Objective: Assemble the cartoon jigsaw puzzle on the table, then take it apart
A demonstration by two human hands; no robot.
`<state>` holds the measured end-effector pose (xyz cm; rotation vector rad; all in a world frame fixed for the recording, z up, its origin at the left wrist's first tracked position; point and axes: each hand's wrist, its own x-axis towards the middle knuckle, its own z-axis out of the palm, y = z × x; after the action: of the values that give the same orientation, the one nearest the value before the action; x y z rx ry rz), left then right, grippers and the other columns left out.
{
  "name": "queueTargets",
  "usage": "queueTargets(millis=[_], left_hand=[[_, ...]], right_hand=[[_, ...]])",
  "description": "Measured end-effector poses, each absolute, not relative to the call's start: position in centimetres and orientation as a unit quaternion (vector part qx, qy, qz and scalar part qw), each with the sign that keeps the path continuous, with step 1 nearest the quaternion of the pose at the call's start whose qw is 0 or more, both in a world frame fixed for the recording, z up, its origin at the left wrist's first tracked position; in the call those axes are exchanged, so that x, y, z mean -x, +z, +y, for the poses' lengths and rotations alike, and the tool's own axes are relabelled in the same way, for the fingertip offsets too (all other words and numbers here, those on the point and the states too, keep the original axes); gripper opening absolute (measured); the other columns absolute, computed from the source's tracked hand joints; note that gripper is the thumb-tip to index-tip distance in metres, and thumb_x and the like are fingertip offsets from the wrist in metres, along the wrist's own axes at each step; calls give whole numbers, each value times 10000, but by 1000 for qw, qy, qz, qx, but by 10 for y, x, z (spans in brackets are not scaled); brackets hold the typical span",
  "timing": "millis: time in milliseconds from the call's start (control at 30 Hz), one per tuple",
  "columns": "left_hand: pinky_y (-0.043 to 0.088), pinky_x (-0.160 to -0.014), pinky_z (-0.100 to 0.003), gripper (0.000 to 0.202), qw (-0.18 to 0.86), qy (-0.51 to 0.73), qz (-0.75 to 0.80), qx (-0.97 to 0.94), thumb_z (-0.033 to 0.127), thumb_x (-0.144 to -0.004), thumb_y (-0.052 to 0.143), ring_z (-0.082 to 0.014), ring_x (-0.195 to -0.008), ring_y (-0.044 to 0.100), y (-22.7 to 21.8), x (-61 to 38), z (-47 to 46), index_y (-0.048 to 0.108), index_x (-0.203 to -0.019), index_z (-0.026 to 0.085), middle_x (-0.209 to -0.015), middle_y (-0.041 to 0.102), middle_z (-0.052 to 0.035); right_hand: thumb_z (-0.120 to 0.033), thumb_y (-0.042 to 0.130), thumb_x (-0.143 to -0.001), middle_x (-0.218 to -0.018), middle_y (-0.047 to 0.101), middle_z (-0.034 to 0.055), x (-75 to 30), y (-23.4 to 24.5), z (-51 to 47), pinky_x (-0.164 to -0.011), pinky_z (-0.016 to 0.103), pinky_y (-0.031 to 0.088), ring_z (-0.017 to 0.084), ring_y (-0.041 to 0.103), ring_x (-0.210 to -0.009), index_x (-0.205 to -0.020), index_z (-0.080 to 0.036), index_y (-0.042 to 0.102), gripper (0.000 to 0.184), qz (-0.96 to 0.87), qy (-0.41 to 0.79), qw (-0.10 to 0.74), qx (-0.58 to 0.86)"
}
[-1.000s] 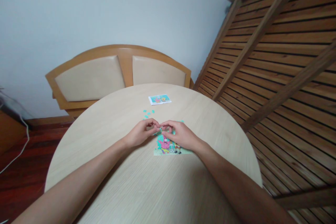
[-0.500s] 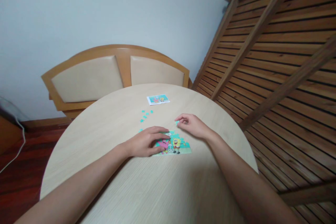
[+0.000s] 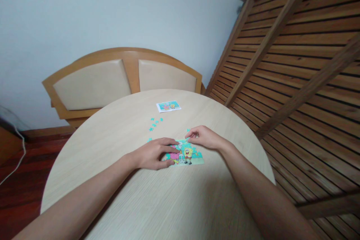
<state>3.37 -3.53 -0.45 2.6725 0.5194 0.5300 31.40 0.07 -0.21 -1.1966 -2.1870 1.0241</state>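
Observation:
On the table lies a partly joined jigsaw puzzle (image 3: pixel 198 160), turquoise with cartoon figures, its upper edge uneven. My left hand (image 3: pixel 157 153) rests flat over its left side with the fingers spread, covering part of the pink figure. At the upper edge, my right hand (image 3: pixel 204 137) is closed in a pinch; a small turquoise puzzle piece shows at its fingertips, mostly hidden. Just beyond those fingers lies a loose puzzle piece (image 3: pixel 188 130).
Several loose turquoise pieces (image 3: pixel 154 125) lie beyond my left hand, with another piece (image 3: pixel 150 140) near its knuckles. Farther back is a printed reference picture (image 3: pixel 168 106). Behind the round table (image 3: pixel 135 202) stands a padded bench back (image 3: pixel 95 82); wooden slats (image 3: pixel 281 82) rise at the right.
My right hand has moved slightly down and left to the puzzle's upper edge, its fingertips closer together. My left hand has stayed on the puzzle, shifting a little.

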Motion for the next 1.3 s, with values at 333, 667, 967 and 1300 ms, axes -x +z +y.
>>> queueTargets(millis=[333,667,967,1300], left_hand=[[448,-1111,-413,408,189,183,186,-947,359,-934,624,-278,-1297,557,-5,-33,-35,652,-1322,236,-1430,568,-123],[440,-1119,-403,413,183,177,186,-949,353,-936,618,-272,-1307,547,-5,-33,-35,647,-1327,224,-1426,568,-130],[453,-1103,-427,416,196,191,181,-945,326,-916,643,-283,-1295,557,-4,-33,-36,649,-1322,236,-1422,574,-127],[438,-1123,-415,421,188,183,185,-947,344,-924,637,-278,-1315,545,-5,-33,-35,644,-1331,238,-1435,567,-122]], right_hand=[[-360,734,-795,-813,758,77,-311,-3,0,-687,287,495,173,654,-727,-896,-114,768,268,-775,383,240,442],[-353,698,-831,-808,769,53,-312,-2,1,-650,273,436,163,625,-702,-925,-147,808,251,-804,337,224,437],[-329,711,-812,-813,757,50,-311,-5,1,-668,276,453,170,634,-724,-931,-153,798,230,-804,308,226,456],[-266,624,-897,-898,743,74,-325,-4,8,-708,292,471,182,644,-772,-1020,-151,760,216,-796,192,264,510]])
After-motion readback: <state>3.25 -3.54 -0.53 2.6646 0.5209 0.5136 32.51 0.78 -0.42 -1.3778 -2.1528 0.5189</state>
